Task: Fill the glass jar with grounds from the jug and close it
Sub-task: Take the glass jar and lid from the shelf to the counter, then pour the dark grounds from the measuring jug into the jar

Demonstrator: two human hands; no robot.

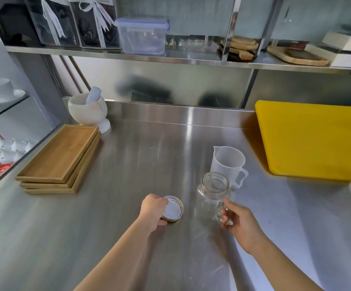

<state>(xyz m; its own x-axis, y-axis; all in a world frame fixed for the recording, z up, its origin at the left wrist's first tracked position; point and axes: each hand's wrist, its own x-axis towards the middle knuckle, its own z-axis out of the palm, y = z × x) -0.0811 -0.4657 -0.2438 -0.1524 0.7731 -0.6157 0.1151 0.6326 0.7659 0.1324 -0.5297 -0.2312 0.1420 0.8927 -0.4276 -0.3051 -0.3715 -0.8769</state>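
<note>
Steel counter (pixel 128 164) fills the view. On it the lid (pixel 172 209), inner side up, is pinched at its near-left rim by the left hand (pixel 152 211). Just right, the open jar (pixel 213 196) is grasped at its handle by the right hand (pixel 240 224). Directly behind the jar stands the jug (pixel 228 162). Trays (pixel 59 160) lie well left, a yellow board (pixel 313 139) well right, and free room is left between them.

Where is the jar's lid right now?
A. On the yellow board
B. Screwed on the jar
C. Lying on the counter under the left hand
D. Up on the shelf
C: the lid lies inside-up on the steel counter with the left hand on it, and the glass jar stands open.
</note>
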